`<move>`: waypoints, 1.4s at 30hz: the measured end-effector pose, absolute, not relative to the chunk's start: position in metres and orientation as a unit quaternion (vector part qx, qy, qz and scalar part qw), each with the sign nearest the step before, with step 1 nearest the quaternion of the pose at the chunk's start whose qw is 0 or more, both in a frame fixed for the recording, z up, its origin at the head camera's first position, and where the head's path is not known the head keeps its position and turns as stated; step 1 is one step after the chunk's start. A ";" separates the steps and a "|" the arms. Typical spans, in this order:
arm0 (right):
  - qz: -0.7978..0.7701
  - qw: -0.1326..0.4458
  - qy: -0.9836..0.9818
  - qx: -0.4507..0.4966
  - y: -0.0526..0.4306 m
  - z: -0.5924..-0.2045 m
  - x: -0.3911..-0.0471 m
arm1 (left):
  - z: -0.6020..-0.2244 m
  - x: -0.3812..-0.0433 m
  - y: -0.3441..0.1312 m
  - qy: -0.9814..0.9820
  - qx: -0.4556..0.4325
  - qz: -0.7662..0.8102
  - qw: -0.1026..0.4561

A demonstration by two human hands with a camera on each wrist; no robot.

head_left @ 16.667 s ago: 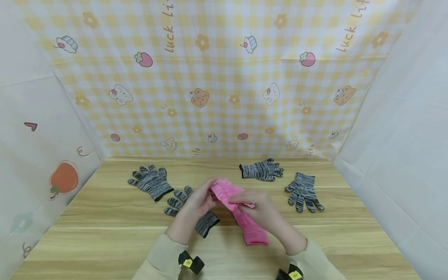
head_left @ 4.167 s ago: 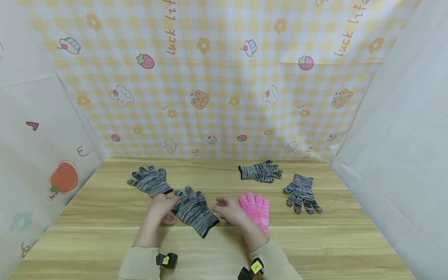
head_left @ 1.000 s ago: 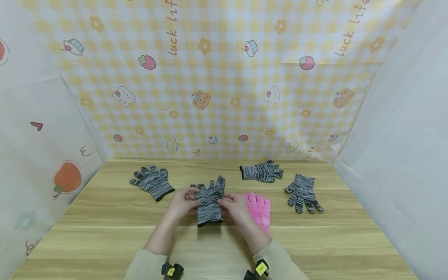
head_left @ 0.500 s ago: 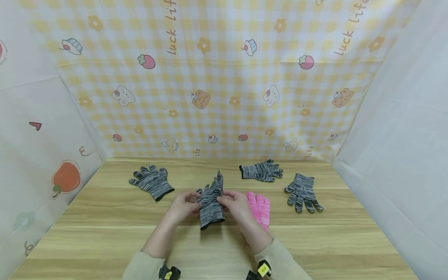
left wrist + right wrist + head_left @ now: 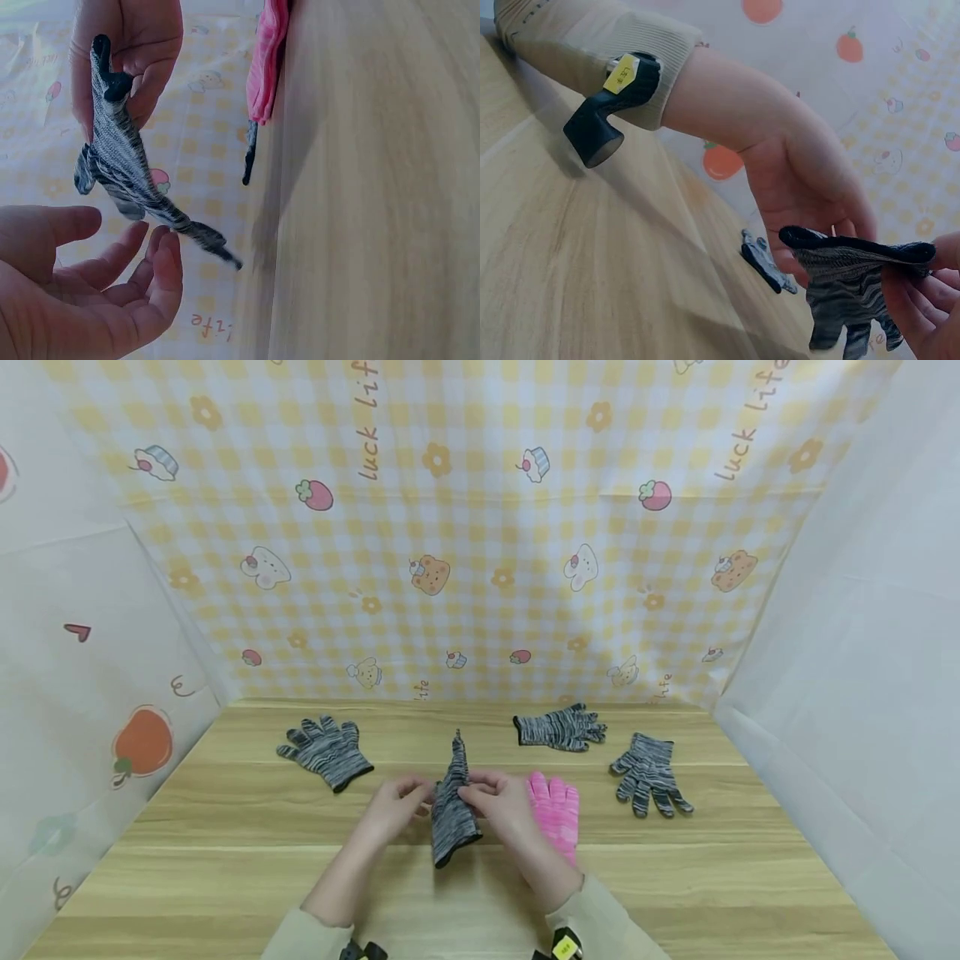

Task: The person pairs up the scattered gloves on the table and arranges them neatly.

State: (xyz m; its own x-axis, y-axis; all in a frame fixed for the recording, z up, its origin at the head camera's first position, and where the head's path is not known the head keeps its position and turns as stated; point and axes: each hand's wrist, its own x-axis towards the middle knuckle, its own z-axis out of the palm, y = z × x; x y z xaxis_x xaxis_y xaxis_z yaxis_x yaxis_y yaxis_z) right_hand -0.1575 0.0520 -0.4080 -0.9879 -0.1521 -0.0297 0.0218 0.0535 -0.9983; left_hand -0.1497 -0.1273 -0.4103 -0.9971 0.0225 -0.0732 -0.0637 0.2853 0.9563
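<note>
A grey-and-black knit glove (image 5: 453, 818) hangs above the middle of the table, turned nearly edge-on with its black-trimmed cuff toward me. My right hand (image 5: 504, 803) pinches it at its right side, thumb in front; the right wrist view shows those fingers (image 5: 922, 307) by the cuff. On the other side is my left hand (image 5: 390, 810). In the left wrist view, its relaxed, half-bent fingers (image 5: 169, 266) stand just under the glove, with thumb and fingers apart. To the right of the right hand, a pink glove (image 5: 557, 810) lies flat, its lower part overlapped by the right forearm.
Another grey glove (image 5: 327, 752) lies at the back left of the wooden table (image 5: 225, 860). Two more, one cuff-left (image 5: 558, 728) and one fingers-down (image 5: 651, 775), lie at the back right. A checked cloth (image 5: 480, 527) hangs behind the table.
The pink glove, in both hands at first, now lies on the table. The grey glove was then lifted from the table and has turned edge-on, while the left hand has come off it.
</note>
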 end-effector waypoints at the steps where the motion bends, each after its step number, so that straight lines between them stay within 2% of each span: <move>1: -0.686 0.063 0.723 -0.045 0.051 -0.408 -0.157 | -0.410 -0.149 -0.126 0.792 -0.015 0.609 0.039; 8: -0.679 0.060 0.729 -0.056 0.047 -0.406 -0.151 | -0.409 -0.148 -0.123 0.733 -0.028 0.676 0.066; 11: -0.682 0.061 0.726 -0.071 0.046 -0.398 -0.145 | -0.410 -0.148 -0.123 0.706 -0.021 0.702 0.090; 17: -0.690 0.074 0.713 -0.095 0.042 -0.409 -0.147 | -0.412 -0.147 -0.123 0.672 0.005 0.728 0.138; 26: -0.689 0.093 0.708 -0.123 0.039 -0.413 -0.142 | -0.410 -0.144 -0.117 0.655 -0.012 0.738 0.164; 34: -0.682 0.084 0.713 -0.142 0.043 -0.418 -0.140 | -0.412 -0.145 -0.119 0.661 -0.048 0.736 0.137; 42: -0.695 0.075 0.710 -0.085 0.052 -0.424 -0.145 | -0.415 -0.146 -0.121 0.652 -0.069 0.748 0.105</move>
State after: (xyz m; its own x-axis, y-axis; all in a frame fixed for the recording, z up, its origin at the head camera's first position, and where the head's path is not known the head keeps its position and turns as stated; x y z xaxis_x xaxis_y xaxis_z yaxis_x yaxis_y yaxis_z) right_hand -0.1445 0.0518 -0.4244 -0.9744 -0.2243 0.0118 -0.0165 0.0192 -0.9997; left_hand -0.1464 -0.1209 -0.4146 -0.9683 0.0680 -0.2403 -0.2473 -0.1282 0.9604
